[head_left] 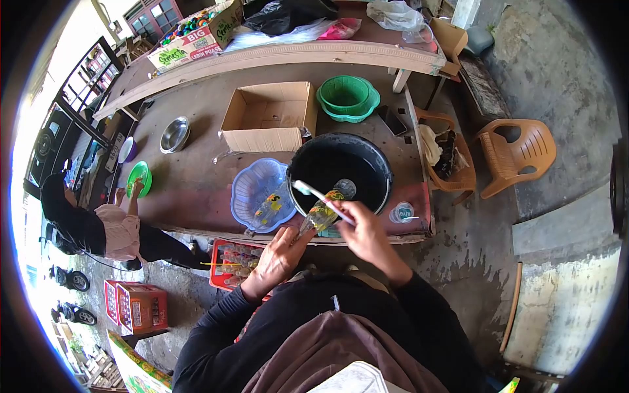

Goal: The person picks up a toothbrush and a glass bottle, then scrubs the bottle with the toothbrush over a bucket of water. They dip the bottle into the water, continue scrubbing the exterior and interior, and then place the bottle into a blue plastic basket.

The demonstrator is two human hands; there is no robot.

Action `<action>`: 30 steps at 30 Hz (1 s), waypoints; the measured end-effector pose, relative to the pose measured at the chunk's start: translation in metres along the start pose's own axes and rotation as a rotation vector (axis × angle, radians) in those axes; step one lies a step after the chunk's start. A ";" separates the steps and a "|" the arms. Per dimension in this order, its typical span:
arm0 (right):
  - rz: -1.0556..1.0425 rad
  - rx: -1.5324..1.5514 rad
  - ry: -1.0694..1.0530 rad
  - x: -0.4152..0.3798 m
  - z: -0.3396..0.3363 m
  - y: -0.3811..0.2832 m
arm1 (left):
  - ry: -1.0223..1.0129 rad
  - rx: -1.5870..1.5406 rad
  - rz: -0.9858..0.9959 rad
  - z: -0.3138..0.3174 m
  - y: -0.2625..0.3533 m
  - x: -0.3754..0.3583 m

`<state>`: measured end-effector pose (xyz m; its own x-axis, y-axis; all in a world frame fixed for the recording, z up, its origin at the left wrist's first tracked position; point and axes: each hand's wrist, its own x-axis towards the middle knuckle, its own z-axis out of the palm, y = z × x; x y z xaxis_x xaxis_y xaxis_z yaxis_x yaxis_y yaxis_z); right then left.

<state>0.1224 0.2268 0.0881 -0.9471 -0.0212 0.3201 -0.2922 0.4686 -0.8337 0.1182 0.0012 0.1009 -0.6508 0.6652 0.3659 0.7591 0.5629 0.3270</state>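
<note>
My left hand (280,257) is closed around the neck end of a clear bottle (320,216) with a yellow and green label. The bottle tilts over the near rim of a black bucket (385,157) holding dark liquid. In my right hand (368,241) is a toothbrush (331,204), its bristle head pointing up and left above the bottle. Left of the bucket, a scalloped blue plastic basin (244,187) contains another labelled bottle (268,208). A clear plastic cup (401,213) stands at the table's right edge.
Behind the bucket are an open cardboard box (262,142), nested green basins (354,119) and a phone (392,122). A red crate (215,274) of bottles stands below the table edge. At left, another person (98,223) handles a green bowl (145,175).
</note>
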 end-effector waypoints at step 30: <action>-0.125 -0.047 -0.064 -0.005 0.044 0.029 | 0.166 -1.977 -1.113 0.033 -0.007 0.001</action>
<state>0.1134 0.2016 0.0427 -0.9106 -0.1379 0.3895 -0.4035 0.4999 -0.7663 0.1129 0.0146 0.0703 -0.7436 0.4447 -0.4993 -0.6677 -0.5344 0.5183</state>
